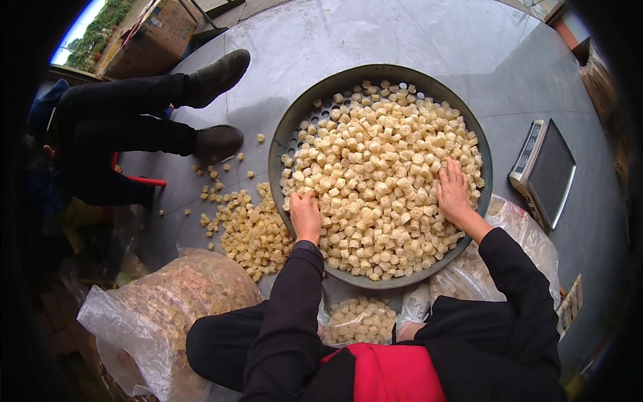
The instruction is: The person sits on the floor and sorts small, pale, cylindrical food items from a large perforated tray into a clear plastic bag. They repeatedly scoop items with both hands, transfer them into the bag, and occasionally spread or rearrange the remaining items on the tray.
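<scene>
A large round metal tray with a perforated bottom holds a heap of small pale yellow cylindrical pieces. My left hand rests at the tray's left side, fingers curled into the pieces; what they hold, if anything, is hidden. My right hand lies on the heap at the right, fingers stretched out. Loose pieces are scattered on the grey floor left of the tray. A bag of similar pieces sits between my feet.
A person's dark-clad legs and shoes extend from the left beside a red bar. A large plastic bag lies at lower left, another at right. A scale stands at right, a cardboard box at upper left.
</scene>
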`<state>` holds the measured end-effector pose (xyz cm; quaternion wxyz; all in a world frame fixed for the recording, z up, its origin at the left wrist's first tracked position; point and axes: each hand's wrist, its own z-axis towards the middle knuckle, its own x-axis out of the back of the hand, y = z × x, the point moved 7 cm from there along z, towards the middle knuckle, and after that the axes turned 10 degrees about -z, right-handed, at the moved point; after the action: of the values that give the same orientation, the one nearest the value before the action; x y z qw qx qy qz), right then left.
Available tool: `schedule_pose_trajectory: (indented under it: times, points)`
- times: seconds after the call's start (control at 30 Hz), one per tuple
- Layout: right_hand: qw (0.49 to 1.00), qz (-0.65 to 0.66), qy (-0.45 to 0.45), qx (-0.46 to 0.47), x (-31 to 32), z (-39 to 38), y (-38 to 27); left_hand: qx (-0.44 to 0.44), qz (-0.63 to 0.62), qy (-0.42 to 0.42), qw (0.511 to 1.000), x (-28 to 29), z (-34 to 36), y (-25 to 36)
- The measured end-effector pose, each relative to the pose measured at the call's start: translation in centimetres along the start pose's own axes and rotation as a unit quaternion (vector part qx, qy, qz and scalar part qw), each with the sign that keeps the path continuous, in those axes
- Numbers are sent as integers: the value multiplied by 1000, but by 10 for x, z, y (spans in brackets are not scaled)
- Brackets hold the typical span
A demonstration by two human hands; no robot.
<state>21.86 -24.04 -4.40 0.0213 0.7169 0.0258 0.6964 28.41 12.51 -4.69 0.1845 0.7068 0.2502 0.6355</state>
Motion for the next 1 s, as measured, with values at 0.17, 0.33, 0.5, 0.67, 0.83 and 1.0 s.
schedule_pose_trajectory:
  times: [0.17, 0.33, 0.5, 0.67, 0.83, 1.0]
  points:
    - [1000, -10, -3, -2, -1, 0, -1, 10, -169, 131, 977, 16, -6, -21]
    - [1000, 0, -22, -11, -2, 0, 4, -11, -157, 270, 950, 43, -3, -25]
    - [999, 22, -22, 10, 2, 9, -18, 120, -267, 461, 838, 98, 13, -126]
    - [1000, -1, -14, -12, -1, 0, 3, -40, -7, 317, 948, 82, 52, -34]
    - [1000, 11, -11, -7, -1, 1, -1, -113, -83, 19, 990, 16, 100, -12]
    - [1000, 6, -16, -5, 0, 2, 0, -95, 24, -36, 995, -18, 117, -23]
